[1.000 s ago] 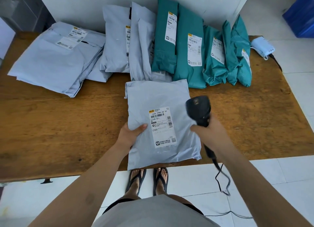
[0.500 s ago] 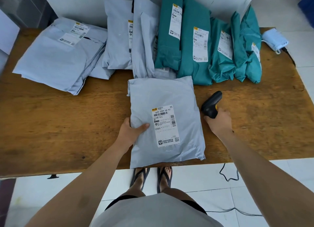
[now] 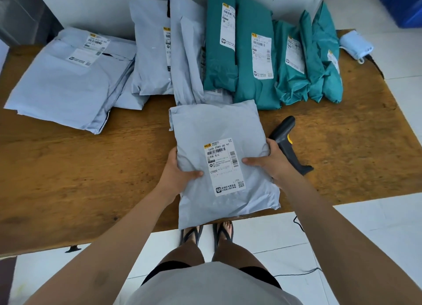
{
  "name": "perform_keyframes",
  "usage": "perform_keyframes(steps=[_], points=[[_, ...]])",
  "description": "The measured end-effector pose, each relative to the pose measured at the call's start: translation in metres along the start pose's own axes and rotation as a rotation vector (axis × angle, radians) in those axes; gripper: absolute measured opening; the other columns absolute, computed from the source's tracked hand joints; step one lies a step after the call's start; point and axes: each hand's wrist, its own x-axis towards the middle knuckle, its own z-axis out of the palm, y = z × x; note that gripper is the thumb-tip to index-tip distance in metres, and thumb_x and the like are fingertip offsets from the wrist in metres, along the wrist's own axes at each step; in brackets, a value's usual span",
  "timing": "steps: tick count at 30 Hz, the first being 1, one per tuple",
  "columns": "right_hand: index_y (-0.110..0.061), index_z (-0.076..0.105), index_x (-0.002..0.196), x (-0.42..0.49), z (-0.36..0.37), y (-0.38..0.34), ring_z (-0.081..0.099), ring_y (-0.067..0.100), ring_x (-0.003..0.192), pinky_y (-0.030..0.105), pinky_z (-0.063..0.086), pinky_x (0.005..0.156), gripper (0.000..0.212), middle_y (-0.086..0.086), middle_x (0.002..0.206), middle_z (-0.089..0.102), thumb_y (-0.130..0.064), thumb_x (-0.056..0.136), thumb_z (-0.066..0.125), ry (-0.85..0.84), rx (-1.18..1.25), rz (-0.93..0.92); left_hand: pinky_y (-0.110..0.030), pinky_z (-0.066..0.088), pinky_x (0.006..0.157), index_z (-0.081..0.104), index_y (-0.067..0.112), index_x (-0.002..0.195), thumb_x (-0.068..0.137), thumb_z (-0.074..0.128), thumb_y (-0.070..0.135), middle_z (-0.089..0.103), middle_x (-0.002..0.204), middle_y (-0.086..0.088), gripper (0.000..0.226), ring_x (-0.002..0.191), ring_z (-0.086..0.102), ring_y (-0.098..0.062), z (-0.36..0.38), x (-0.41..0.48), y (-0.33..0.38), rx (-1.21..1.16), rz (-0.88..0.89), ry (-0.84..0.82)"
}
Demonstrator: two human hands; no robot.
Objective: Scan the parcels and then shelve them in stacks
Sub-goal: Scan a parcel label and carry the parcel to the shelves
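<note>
A grey parcel [image 3: 219,126] with a white shipping label lies face up at the front edge of the wooden table [image 3: 68,167], its near end hanging over the edge. My left hand [image 3: 178,174] grips its left side, thumb on top. My right hand [image 3: 271,161] grips its right side, thumb on the label. The black barcode scanner [image 3: 285,136] lies on the table just right of the parcel, free of both hands. Behind, several grey parcels [image 3: 150,49] and teal parcels [image 3: 253,60] lean against the wall. A flat stack of grey parcels [image 3: 64,85] lies at the far left.
A small pale blue pouch [image 3: 355,45] sits at the table's far right corner. The scanner's cable [image 3: 299,227] hangs down to the tiled floor. A blue crate [image 3: 404,3] stands on the floor at top right. My sandalled feet are under the table edge.
My right hand lowered the scanner onto the table, let it go, and took hold of the parcel's right side. My left hand stayed on the parcel.
</note>
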Motion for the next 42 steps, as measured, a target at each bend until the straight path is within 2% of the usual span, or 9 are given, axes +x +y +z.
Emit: perform_keyframes(steps=[6,10,13,20,26,29,32,36,42], points=[[-0.022,0.04,0.139,-0.059,-0.02,0.009,0.054,0.026,0.115,0.048,0.048,0.097,0.093,0.003,0.129,0.054,-0.008,0.061,0.088,0.094,0.07,-0.088,-0.033,0.042,0.102,0.032,0.02,0.14,0.064,0.084,0.008,0.049,0.129,0.007,0.092,0.117,0.046,-0.011,0.0,-0.037,0.011,0.05,0.134,-0.119],[-0.023,0.04,0.137,-0.097,-0.063,0.008,0.054,0.025,0.116,0.048,0.048,0.099,0.092,0.003,0.129,0.055,-0.013,0.06,0.089,0.308,0.17,-0.183,-0.017,0.046,0.093,0.036,0.019,0.138,0.064,0.081,-0.002,0.054,0.126,0.011,0.088,0.115,0.053,-0.005,0.033,-0.038,0.054,0.028,0.317,-0.284],[-0.021,0.038,0.138,-0.13,-0.11,0.004,0.055,0.024,0.115,0.047,0.049,0.097,0.093,0.001,0.128,0.055,-0.018,0.061,0.089,0.48,0.217,-0.277,-0.036,0.039,0.108,0.033,0.022,0.142,0.063,0.085,0.009,0.048,0.138,0.008,0.095,0.128,0.045,-0.011,0.084,-0.036,0.096,0.119,0.451,-0.428],[-0.021,0.037,0.136,-0.226,-0.269,0.025,0.058,0.025,0.109,0.043,0.052,0.091,0.09,0.004,0.124,0.055,-0.011,0.062,0.088,0.881,0.383,-0.434,-0.04,0.034,0.111,0.028,0.018,0.144,0.064,0.085,0.011,0.042,0.143,0.005,0.099,0.132,0.04,-0.014,0.282,-0.094,0.18,0.204,0.733,-0.704],[-0.019,0.036,0.137,-0.313,-0.435,0.068,0.056,0.029,0.112,0.049,0.051,0.094,0.09,0.004,0.126,0.055,-0.012,0.063,0.088,1.18,0.347,-0.503,-0.039,0.037,0.109,0.039,0.018,0.134,0.06,0.087,0.011,0.051,0.129,0.007,0.088,0.125,0.047,-0.016,0.484,-0.193,0.217,0.154,0.941,-0.908],[-0.018,0.036,0.137,-0.348,-0.51,0.083,0.056,0.025,0.107,0.038,0.053,0.083,0.087,0.001,0.12,0.054,-0.01,0.066,0.086,1.26,0.35,-0.539,-0.042,0.04,0.106,0.044,0.021,0.12,0.06,0.086,0.006,0.057,0.119,0.006,0.075,0.122,0.051,-0.022,0.571,-0.235,0.231,0.11,0.988,-0.986],[-0.016,0.035,0.137,-0.371,-0.576,0.09,0.053,0.019,0.098,0.021,0.045,0.065,0.085,-0.002,0.112,0.05,-0.008,0.068,0.084,1.317,0.334,-0.571,-0.045,0.035,0.111,0.041,0.015,0.134,0.059,0.087,0.008,0.052,0.136,-0.001,0.089,0.13,0.045,-0.021,0.641,-0.27,0.252,0.1,1.052,-1.005],[-0.017,0.036,0.135,-0.375,-0.663,0.089,0.052,0.016,0.089,0.017,0.041,0.058,0.08,-0.008,0.101,0.051,-0.011,0.071,0.083,1.38,0.327,-0.598,-0.043,0.032,0.113,0.038,0.017,0.137,0.061,0.085,0.01,0.049,0.139,0.0,0.089,0.131,0.043,-0.019,0.724,-0.297,0.29,0.113,1.136,-1.024],[-0.013,0.038,0.133,-0.329,-0.8,0.06,0.053,0.02,0.094,0.03,0.047,0.075,0.079,0.001,0.109,0.052,-0.006,0.069,0.083,1.432,0.354,-0.68,-0.047,0.031,0.113,0.032,0.019,0.142,0.06,0.086,0.016,0.045,0.144,-0.001,0.098,0.135,0.04,-0.02,0.862,-0.277,0.364,0.091,1.198,-1.045]])
